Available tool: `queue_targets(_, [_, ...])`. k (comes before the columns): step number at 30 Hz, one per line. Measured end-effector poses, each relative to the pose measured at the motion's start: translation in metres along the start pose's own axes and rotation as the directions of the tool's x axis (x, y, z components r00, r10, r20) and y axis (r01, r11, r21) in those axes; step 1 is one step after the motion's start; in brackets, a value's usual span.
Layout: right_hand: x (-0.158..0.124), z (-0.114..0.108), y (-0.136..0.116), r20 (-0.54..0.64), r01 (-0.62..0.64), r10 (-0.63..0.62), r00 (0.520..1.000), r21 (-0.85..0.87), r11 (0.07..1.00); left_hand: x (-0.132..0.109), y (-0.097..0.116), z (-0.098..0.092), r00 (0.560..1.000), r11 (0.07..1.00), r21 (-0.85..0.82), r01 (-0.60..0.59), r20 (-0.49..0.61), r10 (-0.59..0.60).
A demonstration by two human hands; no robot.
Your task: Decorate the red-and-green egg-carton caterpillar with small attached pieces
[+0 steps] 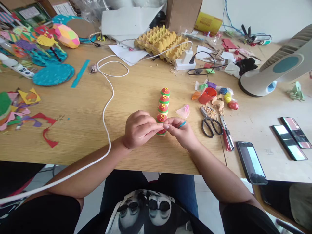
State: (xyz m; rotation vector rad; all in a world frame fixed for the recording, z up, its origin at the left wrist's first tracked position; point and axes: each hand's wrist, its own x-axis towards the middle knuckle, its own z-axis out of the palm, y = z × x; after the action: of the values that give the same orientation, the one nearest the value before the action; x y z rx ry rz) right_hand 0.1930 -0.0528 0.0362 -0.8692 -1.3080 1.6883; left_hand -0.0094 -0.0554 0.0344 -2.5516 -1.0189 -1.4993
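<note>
A row of several small round clay pieces (pixel 163 104), red on green with a yellow ring on top, runs away from me down the middle of the wooden table (pixel 80 117). My left hand (pixel 138 129) and my right hand (pixel 180 131) meet at the nearest piece, fingers pinched together on it. A bit of blue shows between the fingers of my right hand. The nearest piece is mostly hidden by my fingertips.
Black scissors (pixel 211 125) and a red cutter (pixel 227 136) lie right of my hands, beside a red cup (pixel 207 95) and bagged clay lumps (pixel 226 97). A phone (pixel 251 162), a fan (pixel 275 70), an egg tray (pixel 162 41), a white cable (pixel 106 110) and paper scraps (pixel 17 110) surround them.
</note>
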Motion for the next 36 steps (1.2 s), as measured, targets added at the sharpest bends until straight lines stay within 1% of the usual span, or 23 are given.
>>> queue_targets(3, [-0.001,0.002,-0.001,-0.03,0.019,-0.019,0.999,-0.024,1.0,0.0,0.0,-0.001,0.995,0.995,0.06,-0.082,-0.045,0.085])
queue_targets(6, [-0.001,0.002,-0.001,-0.087,0.041,-0.044,0.995,-0.036,0.999,0.001,0.001,0.0,0.994,0.992,0.09,-0.09,-0.052,0.095])
queue_targets(9, [0.002,-0.001,-0.001,-0.119,0.014,-0.009,0.993,0.042,0.999,0.004,0.003,0.001,0.998,0.998,0.061,-0.025,-0.064,0.029])
queue_targets(12, [0.004,-0.003,-0.002,-0.078,-0.064,0.081,0.994,0.201,0.978,0.007,0.004,0.002,0.996,0.998,-0.016,0.057,-0.069,-0.058])
queue_targets(14, [0.004,-0.003,-0.004,-0.04,-0.091,0.105,0.994,0.265,0.96,0.008,0.004,0.003,0.992,0.991,-0.074,0.111,-0.052,-0.115])
queue_targets(18, [0.004,-0.003,-0.006,0.013,-0.097,0.097,0.995,0.288,0.953,0.008,0.004,0.003,0.97,0.954,-0.183,0.238,0.001,-0.242])
queue_targets(20, [0.004,-0.003,-0.005,0.012,-0.084,0.083,0.996,0.273,0.958,0.008,0.004,0.004,0.957,0.928,-0.236,0.288,0.025,-0.291])
queue_targets(22, [0.003,-0.004,-0.004,-0.001,-0.068,0.071,0.997,0.251,0.966,0.008,0.004,0.005,0.949,0.908,-0.284,0.31,0.039,-0.312])
queue_targets(26, [0.004,-0.004,-0.001,-0.023,-0.077,0.084,0.996,0.196,0.977,0.006,0.004,0.006,0.955,0.902,-0.318,0.292,0.047,-0.292])
queue_targets(29, [0.005,-0.003,0.002,-0.039,-0.081,0.087,0.995,0.146,0.986,0.005,0.004,0.006,0.965,0.916,-0.305,0.262,0.05,-0.259])
queue_targets(36, [0.004,0.003,0.01,-0.104,-0.049,0.058,0.993,0.091,0.995,0.004,0.004,0.008,0.988,0.959,-0.239,0.153,0.002,-0.157])
